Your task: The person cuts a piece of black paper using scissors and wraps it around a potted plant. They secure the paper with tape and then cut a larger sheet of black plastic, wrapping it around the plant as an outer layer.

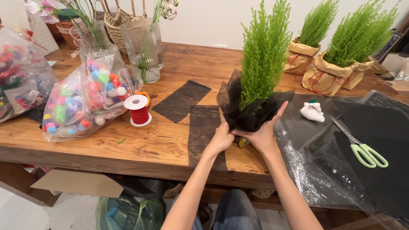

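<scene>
Two hands meet near the worktop's [128,147] front edge: the left hand [222,139] and the right hand [262,134] are both clasped around the black-wrapped base [249,115] of a small green conifer [263,55], which stands upright. Green-handled scissors [360,147] lie on black sheets toward the right edge. Left of the hands sits a red ribbon spool [138,110], then clear bags of coloured pompoms [81,102]. Two brown-paper-wrapped conifers [328,72] stand at the far right corner.
</scene>
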